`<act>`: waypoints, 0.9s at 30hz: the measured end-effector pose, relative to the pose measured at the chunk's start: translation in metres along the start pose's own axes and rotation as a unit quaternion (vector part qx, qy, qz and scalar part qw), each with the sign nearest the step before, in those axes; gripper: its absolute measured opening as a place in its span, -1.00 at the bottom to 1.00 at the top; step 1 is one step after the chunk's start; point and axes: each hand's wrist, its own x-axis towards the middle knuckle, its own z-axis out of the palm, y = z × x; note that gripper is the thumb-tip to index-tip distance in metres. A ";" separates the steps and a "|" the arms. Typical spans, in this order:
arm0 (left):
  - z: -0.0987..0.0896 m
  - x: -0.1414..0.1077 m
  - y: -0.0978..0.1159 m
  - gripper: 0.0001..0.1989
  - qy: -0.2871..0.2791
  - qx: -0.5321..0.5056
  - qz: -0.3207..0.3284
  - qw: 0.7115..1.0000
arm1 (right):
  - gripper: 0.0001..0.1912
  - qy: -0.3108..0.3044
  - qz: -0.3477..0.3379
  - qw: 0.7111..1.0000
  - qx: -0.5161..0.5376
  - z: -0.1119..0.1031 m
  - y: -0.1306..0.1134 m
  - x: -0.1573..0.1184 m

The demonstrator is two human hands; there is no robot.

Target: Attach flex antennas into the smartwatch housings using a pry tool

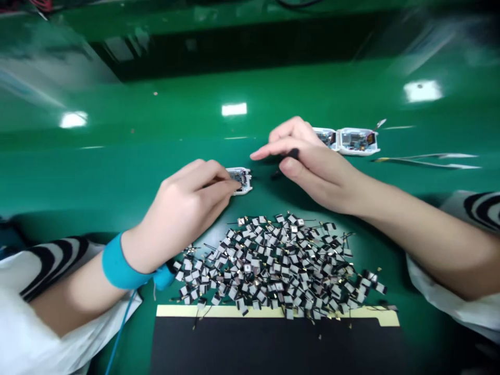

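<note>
Nearest, the heap of small black-and-grey parts [273, 265] at lower centre lies close under both forearms, so it is best to carry the wrists above it and snag no thin leads. Just beyond, left of centre, the left hand [187, 203] pinches one end of the white case [245, 181], its board facing up; a light grip on the rim, with the thumb off the components, would steady it better. The right hand [312, 161] has index finger and thumb apart, with a blurred dark object [292, 153] between them; whether it is gripped I cannot tell. Farther off, at right, lie tweezers [429, 160], probably good for fine leads, and two more white cases [357, 141]. As for the surface, a black sheet [273, 346] with a pale yellow edge fills bottom centre, then the glossy green tabletop [117, 172] stretches back, mirroring lamps, to a dark band [214, 49] and red cables [42, 5] at upper left.
</note>
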 end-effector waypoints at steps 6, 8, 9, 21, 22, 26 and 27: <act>0.003 -0.002 -0.002 -0.80 0.014 0.006 0.002 1.000 | -0.76 0.038 0.053 0.996 0.055 0.003 -0.012 -0.009; 0.003 -0.002 -0.002 -0.79 0.014 0.008 0.004 1.000 | -0.74 0.058 0.053 0.996 0.045 0.004 -0.015 -0.011; 0.002 -0.002 -0.002 -0.79 0.015 0.010 0.005 1.000 | -0.74 0.058 0.041 0.997 0.032 0.004 -0.016 -0.011; 0.002 -0.002 -0.002 -0.77 -0.002 0.009 -0.007 1.000 | -0.83 0.146 0.051 0.980 0.128 0.012 -0.029 -0.006; 0.002 -0.002 -0.002 -0.77 -0.004 0.008 -0.008 1.000 | -0.83 0.132 0.025 0.986 0.099 0.012 -0.029 -0.006; 0.002 -0.001 -0.002 -0.76 -0.010 0.004 -0.009 1.000 | -0.82 0.076 -0.037 0.996 0.039 0.009 -0.030 -0.008; 0.002 -0.001 -0.002 -0.76 -0.010 0.004 -0.009 1.000 | -0.82 0.074 -0.032 0.996 0.043 0.008 -0.030 -0.010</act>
